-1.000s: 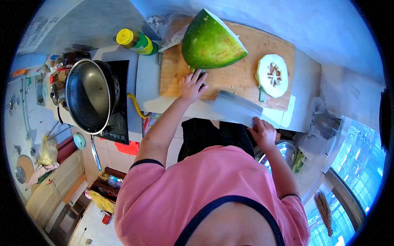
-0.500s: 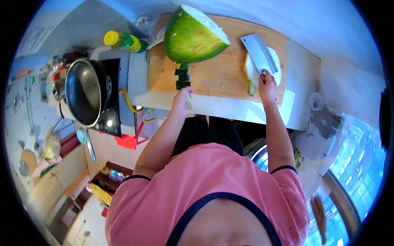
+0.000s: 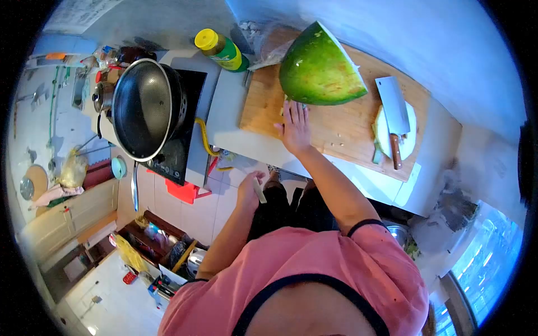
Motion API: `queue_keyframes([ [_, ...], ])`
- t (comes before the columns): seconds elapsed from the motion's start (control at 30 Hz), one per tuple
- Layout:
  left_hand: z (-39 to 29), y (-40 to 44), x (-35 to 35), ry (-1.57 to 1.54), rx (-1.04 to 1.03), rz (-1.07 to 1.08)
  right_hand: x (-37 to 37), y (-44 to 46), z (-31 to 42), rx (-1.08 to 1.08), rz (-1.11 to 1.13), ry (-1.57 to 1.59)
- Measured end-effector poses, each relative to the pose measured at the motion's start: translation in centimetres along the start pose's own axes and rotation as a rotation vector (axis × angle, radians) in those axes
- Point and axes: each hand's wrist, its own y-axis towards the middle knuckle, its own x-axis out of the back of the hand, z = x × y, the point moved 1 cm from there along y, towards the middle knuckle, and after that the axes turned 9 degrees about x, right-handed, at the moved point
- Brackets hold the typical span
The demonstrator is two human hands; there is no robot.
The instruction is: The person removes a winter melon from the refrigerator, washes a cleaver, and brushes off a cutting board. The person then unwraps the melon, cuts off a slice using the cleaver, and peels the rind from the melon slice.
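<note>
My left hand [image 3: 248,191] is closed around a pale piece of melon [image 3: 259,191], in front of the counter's near edge. My right hand [image 3: 295,130] lies on the wooden cutting board [image 3: 336,126], its fingers stretched out toward the near side of a big cut piece of green winter melon [image 3: 319,70]. Whatever is under those fingers is mostly hidden. On the board's right side a cleaver [image 3: 394,109] with a brown handle rests across a round pale melon slice [image 3: 411,131]; neither hand touches it.
A green bottle with a yellow cap [image 3: 221,49] stands behind the board's left end. Further left, a deep wok [image 3: 144,109] sits on the black stove [image 3: 188,95]. A yellow hose [image 3: 202,136] hangs beside the counter, and a red stool [image 3: 182,190] stands below.
My right hand has let go of the cleaver and moved left onto the board. My left hand has drawn back off the board with the pale piece. The view has shifted.
</note>
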Motion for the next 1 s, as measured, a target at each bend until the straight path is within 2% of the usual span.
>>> queue_keyframes([
  [0.1, -0.9, 0.3, 2.9, 0.054, 0.056, -0.037, -1.9, 2.8, -0.1, -0.135, 0.030, -0.095],
  [0.13, -1.3, 0.2, 4.1, 0.059, 0.035, -0.008, -2.7, 3.3, 0.2, -0.118, -0.092, -0.169],
  [0.17, -1.5, 0.7, 5.5, 0.061, 0.050, -0.001, -3.8, 4.1, 0.6, -0.127, -0.082, -0.179],
  [0.23, -2.4, 1.2, 8.3, 0.124, 0.023, -0.021, -5.7, 5.5, 2.9, -0.010, -0.155, -0.169],
  [0.27, -3.0, 1.4, 9.3, 0.168, 0.007, -0.038, -6.1, 5.7, 4.0, -0.016, -0.148, -0.175],
  [0.33, -4.0, 1.8, 10.9, 0.158, 0.010, -0.024, -6.3, 6.0, 6.0, 0.157, -0.047, 0.005],
  [0.37, -4.7, 2.2, 11.3, 0.149, 0.009, -0.006, -5.8, 5.4, 5.7, 0.150, -0.050, -0.014],
  [0.43, -5.6, 2.0, 11.7, 0.196, -0.036, 0.041, -4.0, 2.4, 2.8, -0.017, 0.180, -0.091],
  [0.5, -6.4, 2.2, 10.8, 0.103, 0.110, 0.009, -3.6, -1.3, -3.5, -0.150, -0.276, -0.096],
  [0.53, -6.1, 2.4, 10.7, 0.088, 0.092, 0.036, -3.0, -1.1, -3.5, -0.154, -0.271, -0.103],
  [0.6, -6.2, 2.6, 9.6, 0.122, 0.128, 0.035, -1.2, 0.0, -3.7, -0.373, -0.124, -0.362],
  [0.67, -5.6, 3.3, 8.4, 0.154, 0.163, 0.024, -2.7, 1.2, -2.6, -0.420, -0.139, -0.376],
  [0.7, -5.2, 4.1, 7.7, 0.359, 0.091, 0.050, -3.4, 1.5, -2.0, -0.467, -0.148, -0.384],
  [0.73, -5.0, 4.8, 6.9, 0.574, 0.020, 0.075, -2.9, 1.3, -1.2, -0.363, -0.153, -0.327],
  [0.77, -5.2, 4.5, 5.0, 0.775, -0.208, 0.075, -2.3, 0.8, -1.0, -0.380, -0.152, -0.325],
  [0.83, -5.3, 3.8, 0.0, 1.049, -0.606, 0.093, -1.2, -0.2, -1.2, -0.046, -0.103, -0.131],
  [0.87, -5.4, 4.1, -2.2, 1.117, -0.777, 0.094, -0.6, -0.9, -2.1, -0.025, -0.019, -0.101],
  [0.93, -5.7, 5.0, -5.7, 1.371, -1.017, 0.149, 0.2, -1.4, -2.8, -0.038, -0.036, -0.118],
  [0.97, -5.6, 5.8, -6.3, 1.375, -1.017, 0.147, 0.7, -1.4, -2.6, -0.045, -0.037, -0.138],
  [1.0, -5.1, 6.6, -6.9, 1.485, -1.102, 0.151, 0.4, -1.0, -1.9, -0.098, -0.035, -0.195],
])
